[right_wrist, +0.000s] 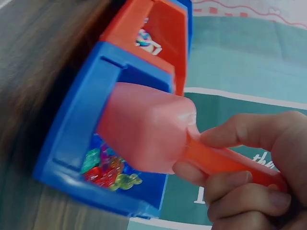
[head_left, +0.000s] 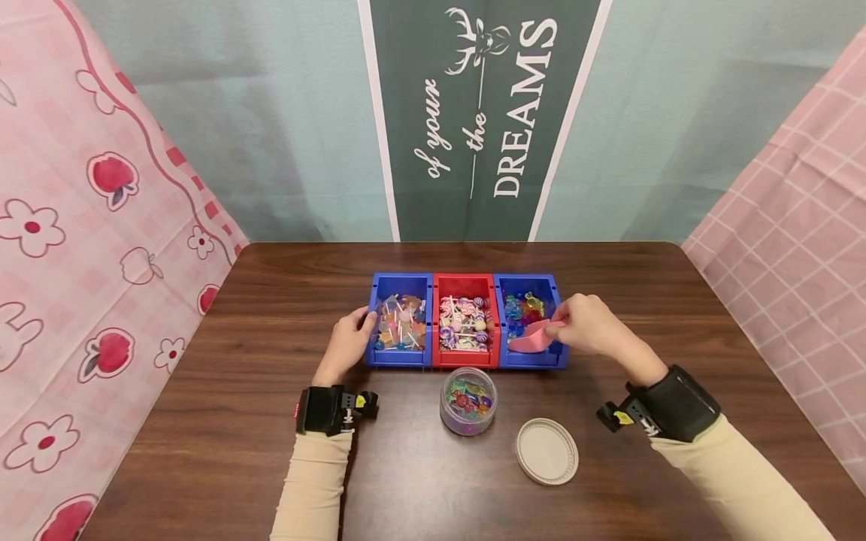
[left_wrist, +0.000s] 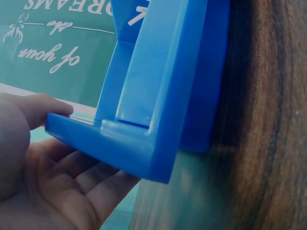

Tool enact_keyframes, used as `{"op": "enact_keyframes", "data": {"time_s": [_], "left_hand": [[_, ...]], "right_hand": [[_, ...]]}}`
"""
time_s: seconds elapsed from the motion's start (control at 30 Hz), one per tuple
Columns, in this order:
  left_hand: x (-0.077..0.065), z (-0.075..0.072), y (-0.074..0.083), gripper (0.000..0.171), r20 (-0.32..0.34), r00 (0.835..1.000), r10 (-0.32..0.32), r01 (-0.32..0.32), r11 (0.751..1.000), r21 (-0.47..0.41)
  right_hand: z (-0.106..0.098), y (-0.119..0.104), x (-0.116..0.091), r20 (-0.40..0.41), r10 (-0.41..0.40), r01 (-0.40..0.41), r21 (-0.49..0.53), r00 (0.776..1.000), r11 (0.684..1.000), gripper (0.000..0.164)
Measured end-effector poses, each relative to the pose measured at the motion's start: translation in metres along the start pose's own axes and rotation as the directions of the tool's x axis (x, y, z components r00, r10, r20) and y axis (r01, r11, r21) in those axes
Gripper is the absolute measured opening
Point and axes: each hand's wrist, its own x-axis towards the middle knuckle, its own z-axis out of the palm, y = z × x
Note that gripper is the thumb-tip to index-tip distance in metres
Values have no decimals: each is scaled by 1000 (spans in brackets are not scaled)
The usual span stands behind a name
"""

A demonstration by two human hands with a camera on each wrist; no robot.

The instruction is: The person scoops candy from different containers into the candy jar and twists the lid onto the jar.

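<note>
My right hand [head_left: 590, 323] grips the handle of a pink scoop [head_left: 533, 338], its bowl dipped into the right blue bin [head_left: 532, 361] of colourful translucent candy-shaped pieces [right_wrist: 108, 167]. My left hand [head_left: 349, 343] holds the side wall of the left blue bin [left_wrist: 139, 129], thumb on the rim and fingers against the outside. Small lollipops and clear pieces [head_left: 402, 323] lie in that left bin. Between the two stands a red bin [head_left: 464, 361] with striped lollipops [head_left: 464, 321]. In front of the bins is a clear round jar [head_left: 467, 427] partly filled with colourful wrapped-candy shapes.
A round off-white lid [head_left: 547, 451] lies on the brown wooden table [head_left: 419, 496], to the right of the jar and nearer me. Cloth hangs behind and at both sides, the dark green panel [head_left: 467, 210] at the back bearing white lettering.
</note>
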Motion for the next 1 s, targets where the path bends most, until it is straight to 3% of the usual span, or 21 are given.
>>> {"op": "enact_keyframes", "data": {"time_s": [0.27, 0.5, 0.83, 1.0], "left_hand": [[0, 0, 1, 44, 0, 1000, 4, -4, 1000, -8], [0, 0, 1, 45, 6, 1000, -9, 9, 1000, -11], [-1, 0, 2, 45, 13, 1000, -19, 19, 1000, -12], [-1, 0, 1, 45, 11, 1000, -14, 14, 1000, -18]], "right_hand": [[-7, -13, 10, 92, 85, -84, -11, 992, 996, 28], [0, -18, 15, 115, 140, -134, -53, 984, 990, 36], [17, -28, 2, 26, 232, -229, -90, 972, 969, 46], [27, -29, -2, -53, 243, -248, -119, 968, 961, 43]]}}
